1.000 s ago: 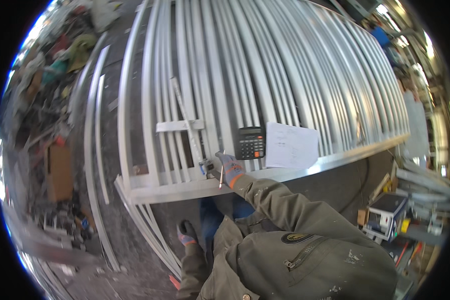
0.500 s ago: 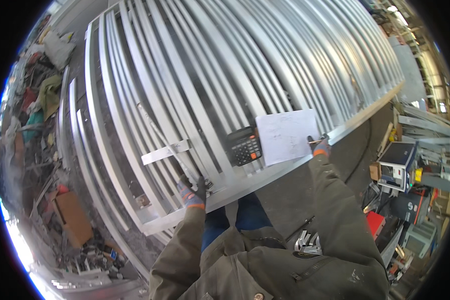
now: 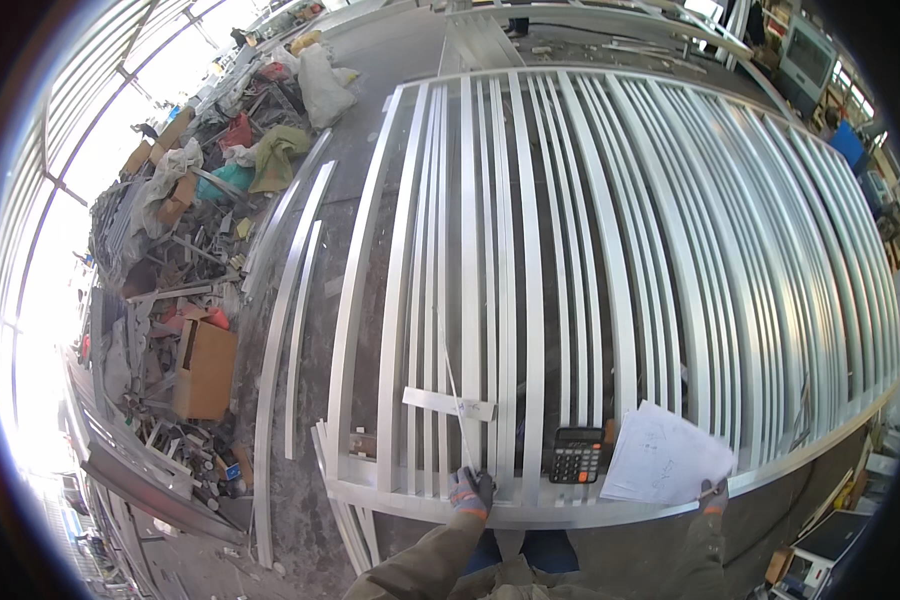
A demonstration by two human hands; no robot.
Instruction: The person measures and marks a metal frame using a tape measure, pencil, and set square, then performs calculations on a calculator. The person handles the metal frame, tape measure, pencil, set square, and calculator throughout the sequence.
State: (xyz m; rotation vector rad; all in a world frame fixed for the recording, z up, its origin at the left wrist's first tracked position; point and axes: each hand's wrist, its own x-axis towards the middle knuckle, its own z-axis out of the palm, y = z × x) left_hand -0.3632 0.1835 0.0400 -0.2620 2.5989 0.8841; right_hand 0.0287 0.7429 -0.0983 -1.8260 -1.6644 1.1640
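Note:
My left hand (image 3: 473, 494), in a grey glove with an orange cuff, is at the near edge of a rack of long silver metal bars (image 3: 473, 250). Its fingers close round the lower end of a long thin pale strip (image 3: 452, 375), which slants away over the bars. A short flat metal piece (image 3: 440, 403) with marks on it lies across the bars by the strip. My right hand (image 3: 712, 498), gloved too, pinches a thin pen at the corner of white paper sheets (image 3: 660, 458) covered in handwriting. Between the hands, a black calculator (image 3: 576, 456) rests on the bars.
Left of the rack, loose bars (image 3: 288, 350) lie on the floor. Beyond them is a scrap heap with a cardboard box (image 3: 206, 370) and a white sack (image 3: 323, 88). A dark-topped equipment case (image 3: 832, 540) stands at the lower right.
My view has tilted up and turned, so more of the rack's far end shows. My left hand stays by the strip and my right hand by the paper's edge.

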